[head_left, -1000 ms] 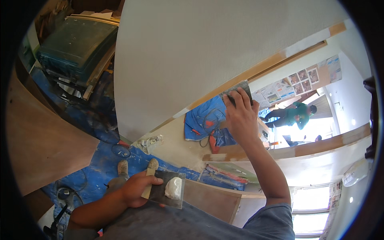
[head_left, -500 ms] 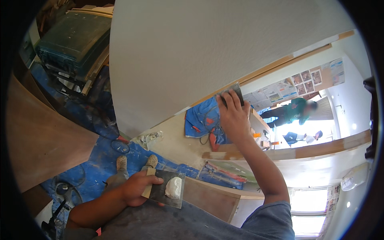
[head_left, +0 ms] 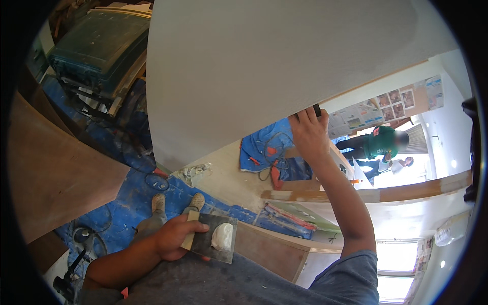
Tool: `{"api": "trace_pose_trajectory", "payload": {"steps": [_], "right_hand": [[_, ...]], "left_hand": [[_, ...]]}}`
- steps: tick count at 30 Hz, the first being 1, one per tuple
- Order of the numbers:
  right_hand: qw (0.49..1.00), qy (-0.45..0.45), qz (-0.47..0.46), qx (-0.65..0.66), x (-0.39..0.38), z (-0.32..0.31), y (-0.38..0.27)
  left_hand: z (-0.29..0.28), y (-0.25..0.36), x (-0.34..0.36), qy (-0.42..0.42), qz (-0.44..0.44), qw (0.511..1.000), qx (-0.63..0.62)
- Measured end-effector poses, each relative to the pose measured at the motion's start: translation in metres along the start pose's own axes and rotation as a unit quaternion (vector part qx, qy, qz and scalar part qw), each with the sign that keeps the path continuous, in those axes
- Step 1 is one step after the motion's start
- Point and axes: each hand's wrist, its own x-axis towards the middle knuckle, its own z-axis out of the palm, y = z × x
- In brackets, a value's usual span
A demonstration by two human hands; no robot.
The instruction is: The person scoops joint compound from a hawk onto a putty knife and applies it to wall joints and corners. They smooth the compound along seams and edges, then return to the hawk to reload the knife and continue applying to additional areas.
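In my left hand [head_left: 174,237] is a broad putty knife [head_left: 207,246], gripped by its pale handle. A lump of white putty [head_left: 222,237] sits on its dark, flat blade, in front of my body. My right hand [head_left: 311,133] reaches up and forward, closed on a small dark scraper [head_left: 317,110]. Only a corner of that scraper shows; the fingers and the panel edge cover the rest. Its place is at the lower edge of the large grey-white wall panel [head_left: 264,61]; whether the blade touches the surface I cannot tell.
Blue sheeting [head_left: 140,206] covers the floor around my feet. A brown board [head_left: 61,168] stands at the left, with a dark green case [head_left: 99,48] beyond it. A wooden beam [head_left: 401,193] crosses at the right. Two people [head_left: 378,142] are farther back.
My right hand has shifted slightly right, and the scraper has turned so that less of its blade shows. The left hand holds the putty knife much as before. My view has shifted a little.
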Motion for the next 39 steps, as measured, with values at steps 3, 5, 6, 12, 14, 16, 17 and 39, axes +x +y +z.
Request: {"api": "trace_pose_trajectory", "payload": {"steps": [3,5,6,12,14,16,17,39], "right_hand": [[1.0,0.012,-0.005,-0.009,-0.001,0.005,0.001],[1.0,0.004,0.006,-0.01,-0.004,0.004,-0.001],[1.0,-0.007,0.01,-0.015,-0.006,0.002,-0.002],[0.996,-0.062,0.06,-0.024,-0.013,-0.019,-0.021],[0.997,-0.049,0.052,0.012,-0.008,-0.018,-0.03],[0.997,-0.046,0.044,0.031,-0.003,-0.012,-0.035],[0.998,-0.048,0.039,0.033,0.0,-0.007,-0.036],[0.998,-0.053,0.029,0.022,-0.006,0.031,-0.051]], "left_hand": [[0.003,0.003,-0.003,0.014,-0.006,1.0,0.014],[0.007,0.005,-0.005,0.027,-0.008,0.999,0.031],[0.008,0.006,-0.006,0.029,-0.011,0.999,0.029],[0.008,0.008,-0.008,0.028,-0.011,0.999,0.024],[0.005,0.007,-0.006,0.031,-0.02,0.999,0.025],[0.002,0.006,-0.002,0.023,-0.027,0.999,0.018],[0.001,0.005,0.0,0.026,-0.032,0.999,0.019],[0.001,-0.002,-0.001,0.016,-0.024,0.999,0.02]]}}
